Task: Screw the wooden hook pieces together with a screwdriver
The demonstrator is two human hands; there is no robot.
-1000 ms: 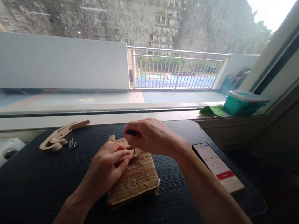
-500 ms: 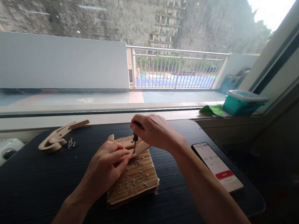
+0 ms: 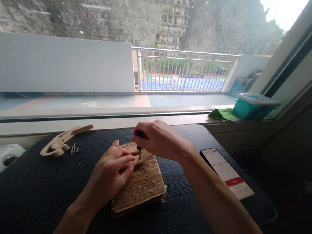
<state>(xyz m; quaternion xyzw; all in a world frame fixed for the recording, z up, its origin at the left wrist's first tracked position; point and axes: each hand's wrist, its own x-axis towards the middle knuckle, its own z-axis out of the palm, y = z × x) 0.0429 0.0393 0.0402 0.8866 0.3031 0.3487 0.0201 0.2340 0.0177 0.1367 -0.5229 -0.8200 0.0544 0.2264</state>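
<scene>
Right hand (image 3: 158, 136) grips the driver (image 3: 139, 147), turning a screw, it seems! Just beside, left hand (image 3: 111, 168) clamps wood (image 3: 146, 155) onto cardboard (image 3: 147, 186) beneath; next turn likely wants steady downward pressure.

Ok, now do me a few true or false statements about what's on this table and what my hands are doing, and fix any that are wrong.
1. The right hand grips a screwdriver. True.
2. The left hand is lifted well clear of everything. False: its fingers rest on a wooden piece on the cardboard.
3. The phone lies screen up, to the right of the cardboard. True.
4. The loose metal fasteners lie on the phone. False: they lie on the table, beside the curved wooden part.
5. A green cloth sits beside the teal box. True.
</scene>
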